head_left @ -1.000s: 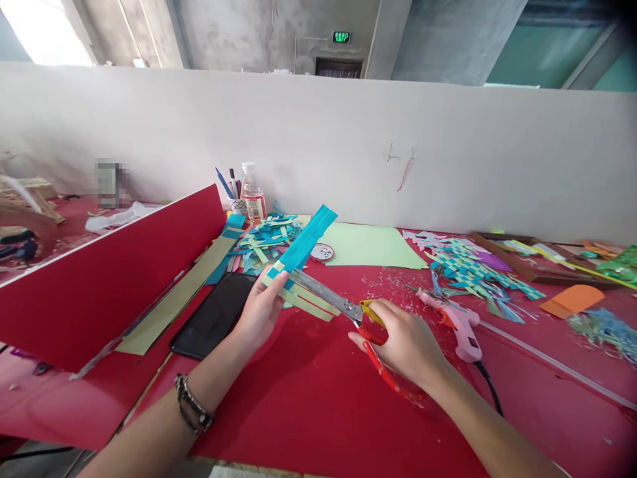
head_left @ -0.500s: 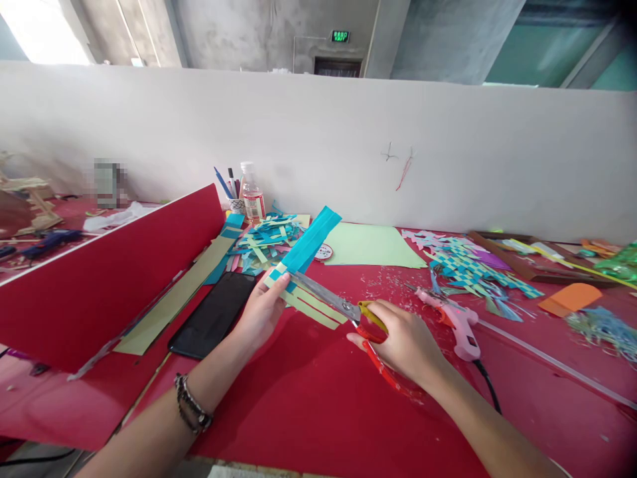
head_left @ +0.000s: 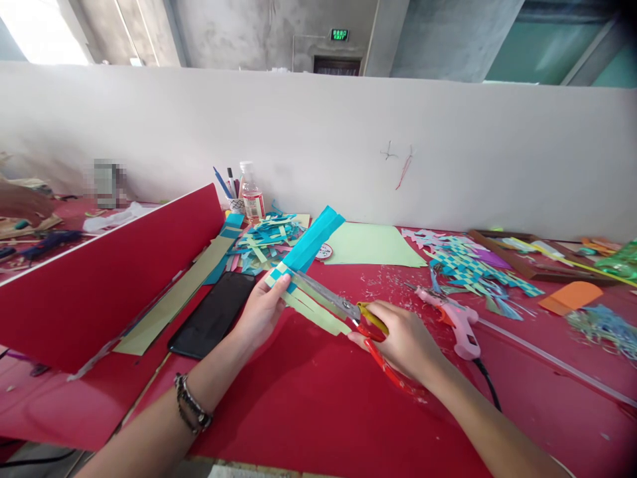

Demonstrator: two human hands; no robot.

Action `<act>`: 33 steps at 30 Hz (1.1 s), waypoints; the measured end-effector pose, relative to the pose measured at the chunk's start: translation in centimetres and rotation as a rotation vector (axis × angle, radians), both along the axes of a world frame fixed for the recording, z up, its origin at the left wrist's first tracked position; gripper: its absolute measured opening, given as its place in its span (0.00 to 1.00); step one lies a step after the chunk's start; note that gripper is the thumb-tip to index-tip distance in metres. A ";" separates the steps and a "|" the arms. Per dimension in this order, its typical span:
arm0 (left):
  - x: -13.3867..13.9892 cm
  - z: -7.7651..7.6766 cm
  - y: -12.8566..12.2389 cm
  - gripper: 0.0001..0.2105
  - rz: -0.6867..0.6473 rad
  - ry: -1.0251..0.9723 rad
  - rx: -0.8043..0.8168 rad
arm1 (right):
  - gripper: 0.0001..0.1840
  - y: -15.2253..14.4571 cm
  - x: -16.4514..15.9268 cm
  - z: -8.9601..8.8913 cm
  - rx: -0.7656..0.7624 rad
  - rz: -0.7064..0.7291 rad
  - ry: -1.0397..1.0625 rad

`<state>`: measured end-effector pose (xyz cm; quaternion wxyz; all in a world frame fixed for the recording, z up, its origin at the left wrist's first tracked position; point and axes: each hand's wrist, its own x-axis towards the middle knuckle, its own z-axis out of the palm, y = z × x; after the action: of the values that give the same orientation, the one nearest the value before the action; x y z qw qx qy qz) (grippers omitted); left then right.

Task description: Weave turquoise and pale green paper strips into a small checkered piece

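My left hand (head_left: 263,309) pinches a piece of woven paper strips, thumb on top. Its blue strips (head_left: 314,239) point up and away, while pale green strips (head_left: 316,312) fan toward the right. A small blue and green check shows where they cross, just above my thumb. In my right hand (head_left: 401,335) is a pair of scissors (head_left: 345,304) with yellow and red wrapped handles. The blades lie along the pale green strips, their tips beside the check near my left thumb. Part of the strips is hidden behind the blades.
A black phone (head_left: 213,315) lies left of my hand, by a red divider (head_left: 124,265). Behind are heaped paper scraps (head_left: 266,242), a bottle (head_left: 253,196) and green sheets (head_left: 373,244). At right lie a pink glue gun (head_left: 455,322) and woven paper (head_left: 472,265). Another person's hand (head_left: 24,202) shows far left.
The scissors' handles have come a little closer together, and the pale green strips have shifted slightly at their free ends. Far left, the other person's hand has moved further into view.
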<state>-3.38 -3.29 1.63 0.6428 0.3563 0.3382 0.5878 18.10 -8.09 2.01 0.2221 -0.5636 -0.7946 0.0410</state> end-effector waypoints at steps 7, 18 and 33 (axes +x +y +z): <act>-0.1 -0.1 0.1 0.11 -0.009 -0.005 -0.022 | 0.13 0.0 0.0 0.2 0.000 0.011 -0.011; -0.2 -0.1 0.1 0.12 -0.004 0.009 -0.064 | 0.14 0.0 0.1 0.3 -0.060 0.010 -0.004; -0.2 0.1 0.1 0.12 0.026 0.020 -0.050 | 0.16 0.3 0.4 0.7 -0.119 0.003 0.053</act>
<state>-3.62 -3.15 1.75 0.6406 0.3414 0.3636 0.5839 18.53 -7.82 2.73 0.2091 -0.5734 -0.7854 0.1032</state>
